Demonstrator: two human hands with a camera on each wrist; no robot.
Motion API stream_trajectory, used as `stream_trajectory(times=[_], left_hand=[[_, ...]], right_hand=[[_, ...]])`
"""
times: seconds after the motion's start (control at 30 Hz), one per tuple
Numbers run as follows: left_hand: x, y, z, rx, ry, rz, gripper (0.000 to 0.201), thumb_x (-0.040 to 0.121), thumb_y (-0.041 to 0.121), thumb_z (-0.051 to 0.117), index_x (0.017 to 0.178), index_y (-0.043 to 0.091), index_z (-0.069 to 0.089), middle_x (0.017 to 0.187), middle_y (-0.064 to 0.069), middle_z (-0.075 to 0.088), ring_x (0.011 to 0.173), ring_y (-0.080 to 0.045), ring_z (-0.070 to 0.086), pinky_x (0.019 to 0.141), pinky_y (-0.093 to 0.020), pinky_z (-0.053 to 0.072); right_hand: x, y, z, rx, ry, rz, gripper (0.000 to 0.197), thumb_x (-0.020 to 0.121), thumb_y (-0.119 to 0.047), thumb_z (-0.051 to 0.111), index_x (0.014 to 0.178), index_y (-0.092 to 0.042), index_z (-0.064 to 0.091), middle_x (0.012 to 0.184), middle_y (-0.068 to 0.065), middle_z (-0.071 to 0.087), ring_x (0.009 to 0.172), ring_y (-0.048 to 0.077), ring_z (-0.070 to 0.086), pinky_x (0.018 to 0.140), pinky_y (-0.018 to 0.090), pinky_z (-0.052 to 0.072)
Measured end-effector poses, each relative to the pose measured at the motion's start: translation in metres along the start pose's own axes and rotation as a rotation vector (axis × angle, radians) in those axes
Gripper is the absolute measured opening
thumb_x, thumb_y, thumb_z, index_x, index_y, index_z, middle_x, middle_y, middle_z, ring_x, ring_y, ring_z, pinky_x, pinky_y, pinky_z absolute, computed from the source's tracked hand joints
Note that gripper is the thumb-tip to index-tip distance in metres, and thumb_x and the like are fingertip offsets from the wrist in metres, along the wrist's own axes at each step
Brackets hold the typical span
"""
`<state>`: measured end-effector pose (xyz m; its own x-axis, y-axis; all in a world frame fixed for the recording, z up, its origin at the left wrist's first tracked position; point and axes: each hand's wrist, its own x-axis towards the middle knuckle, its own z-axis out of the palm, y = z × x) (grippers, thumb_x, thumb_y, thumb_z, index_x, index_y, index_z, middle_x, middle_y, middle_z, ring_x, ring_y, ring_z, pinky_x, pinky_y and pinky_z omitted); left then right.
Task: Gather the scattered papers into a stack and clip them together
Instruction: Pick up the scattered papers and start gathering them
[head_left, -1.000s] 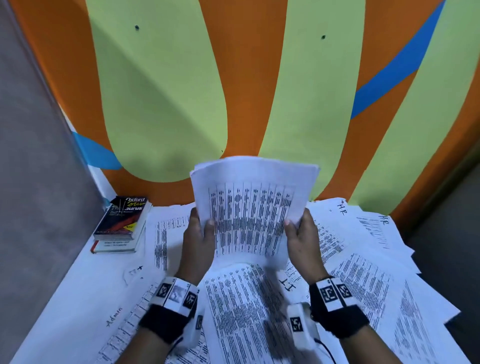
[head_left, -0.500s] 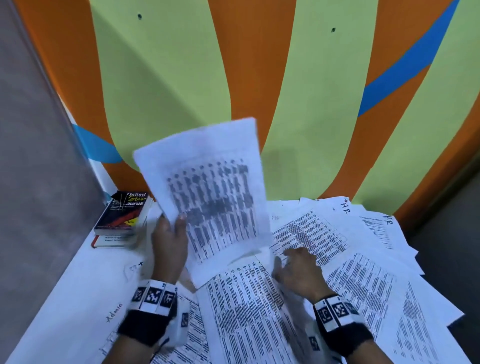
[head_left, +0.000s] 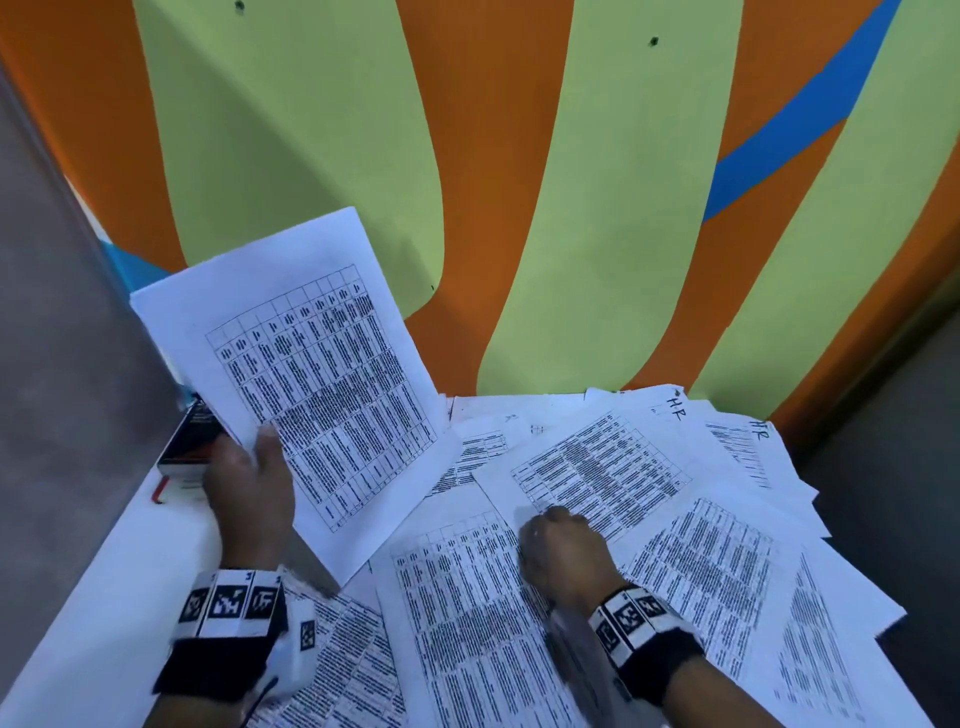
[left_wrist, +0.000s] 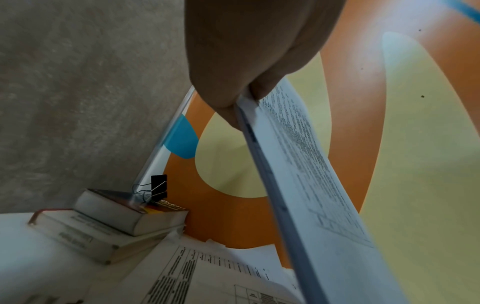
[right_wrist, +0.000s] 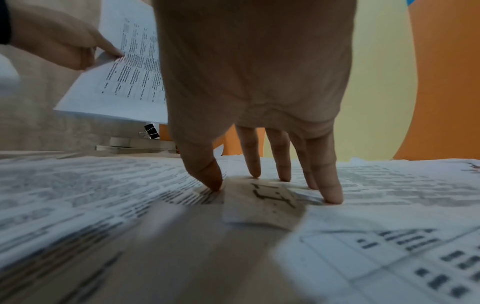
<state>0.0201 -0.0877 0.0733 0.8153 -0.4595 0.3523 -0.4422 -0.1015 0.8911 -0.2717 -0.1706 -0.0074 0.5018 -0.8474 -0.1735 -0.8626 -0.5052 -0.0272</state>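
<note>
My left hand (head_left: 249, 478) holds a stack of printed sheets (head_left: 311, 374) up off the table at the left, pinched at its lower edge between thumb and fingers (left_wrist: 244, 92). The stack (right_wrist: 124, 72) tilts toward the wall. My right hand (head_left: 561, 551) is down on the scattered papers (head_left: 597, 467) in the middle, fingertips (right_wrist: 332, 195) pressing a sheet beside a corner marked in ink (right_wrist: 270, 195). More printed sheets (head_left: 717, 571) cover the table to the right. Black binder clips (left_wrist: 158, 187) stand on the books at the far left.
Two stacked books (left_wrist: 122, 218) lie in the back left corner, against a grey partition (head_left: 57, 364). The orange and green wall (head_left: 519, 208) closes the back. Sheets overhang the table's right edge (head_left: 852, 597). Bare white tabletop (head_left: 104, 597) shows at the left.
My right hand let go of the stack and dropped onto the papers on the table. My left hand swung the stack left and upward, alone.
</note>
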Motion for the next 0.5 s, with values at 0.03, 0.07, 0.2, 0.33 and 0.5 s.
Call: stream_trajectory(times=[0.03,0.07,0.2,0.33,0.5], left_hand=[[-0.002,0.003,0.002,-0.014,-0.01,-0.006,0.035,0.097,0.021,0.05,0.072,-0.003,0.042,0.061,-0.023,0.043,0.061,-0.032,0.046,0.06,-0.033,0.031],[-0.004,0.005,0.004,-0.03,-0.02,-0.002,0.034,0.097,0.018,0.05,0.078,-0.009,0.046,0.065,-0.028,0.047,0.065,-0.026,0.045,0.062,-0.032,0.031],[-0.009,0.008,0.012,-0.049,-0.043,0.023,0.029,0.097,0.019,0.051,0.08,-0.005,0.047,0.071,-0.019,0.05,0.069,-0.023,0.047,0.063,-0.032,0.033],[-0.01,0.007,0.014,-0.041,-0.052,0.009,0.033,0.096,0.019,0.052,0.075,-0.005,0.045,0.063,-0.012,0.041,0.062,-0.021,0.041,0.053,-0.03,0.026],[-0.009,-0.001,0.019,-0.019,-0.065,-0.01,0.039,0.096,0.024,0.053,0.076,-0.009,0.046,0.068,-0.018,0.045,0.064,-0.025,0.045,0.058,-0.033,0.032]], right_hand=[[0.001,-0.001,0.002,-0.017,0.015,-0.008,0.031,0.082,-0.031,0.044,0.094,-0.007,0.06,0.099,0.015,0.062,0.089,0.031,0.061,0.071,0.04,0.054],[0.003,-0.003,0.003,-0.028,0.02,-0.017,0.031,0.086,-0.03,0.042,0.094,-0.006,0.06,0.1,0.017,0.063,0.089,0.032,0.062,0.071,0.04,0.053],[0.005,-0.006,0.0,-0.082,0.029,-0.056,0.023,0.087,-0.015,0.053,0.104,-0.002,0.062,0.103,0.018,0.063,0.089,0.031,0.061,0.068,0.038,0.05],[-0.018,0.014,-0.02,-0.013,0.167,0.086,0.014,0.071,-0.022,0.075,0.074,-0.013,0.064,0.066,0.002,0.062,0.056,0.019,0.06,0.042,0.023,0.031],[-0.093,0.049,-0.013,0.034,0.209,0.26,0.024,0.053,-0.011,0.076,0.059,-0.019,0.055,0.054,-0.007,0.037,0.043,0.013,0.031,0.041,0.016,0.002]])
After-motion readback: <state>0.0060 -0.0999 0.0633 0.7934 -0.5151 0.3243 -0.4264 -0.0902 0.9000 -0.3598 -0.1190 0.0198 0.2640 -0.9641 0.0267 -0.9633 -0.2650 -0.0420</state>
